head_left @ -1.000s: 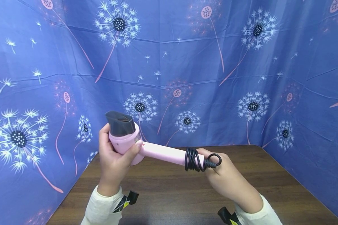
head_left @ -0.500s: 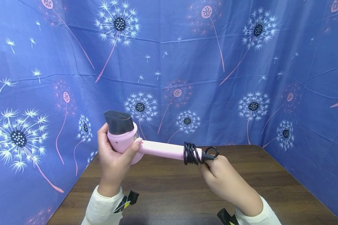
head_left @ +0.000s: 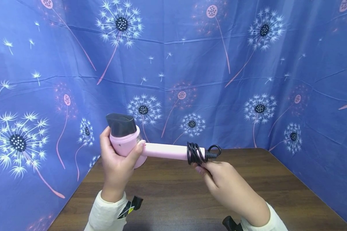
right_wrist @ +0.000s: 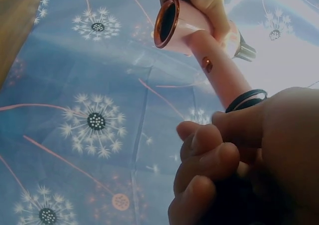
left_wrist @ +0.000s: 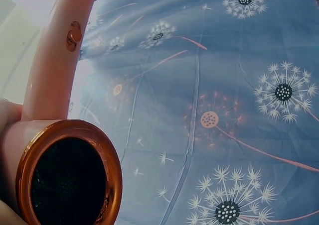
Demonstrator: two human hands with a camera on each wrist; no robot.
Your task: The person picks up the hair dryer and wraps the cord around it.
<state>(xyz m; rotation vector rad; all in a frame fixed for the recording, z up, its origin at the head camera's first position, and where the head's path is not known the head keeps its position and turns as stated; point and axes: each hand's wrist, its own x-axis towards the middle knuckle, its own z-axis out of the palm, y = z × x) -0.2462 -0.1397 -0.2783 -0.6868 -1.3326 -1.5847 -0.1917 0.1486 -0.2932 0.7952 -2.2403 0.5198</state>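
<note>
A pink hair dryer (head_left: 165,150) is held up over the table, its black nozzle (head_left: 122,125) pointing up and its handle reaching right. My left hand (head_left: 118,168) grips the round body, thumb laid near the handle's base. Black power cord (head_left: 195,153) is wound around the handle's end, and a small loop of it sticks out past the tip. Just below this coil, my right hand (head_left: 226,180) pinches the cord with curled fingers. The right wrist view shows those fingers (right_wrist: 199,160) bent beside the coil; the left wrist view shows the copper-rimmed rear opening (left_wrist: 70,180).
A dark brown wooden table (head_left: 167,195) spreads beneath both hands. Blue cloth (head_left: 173,64) with dandelion prints hangs behind it and along both sides. Each white sleeve carries a black wrist camera, the left camera (head_left: 136,202) showing beside the cuff.
My right hand has shifted left, from behind the handle's tip to beneath the coil. The handle's end has risen slightly, while my left hand keeps its grip almost in place.
</note>
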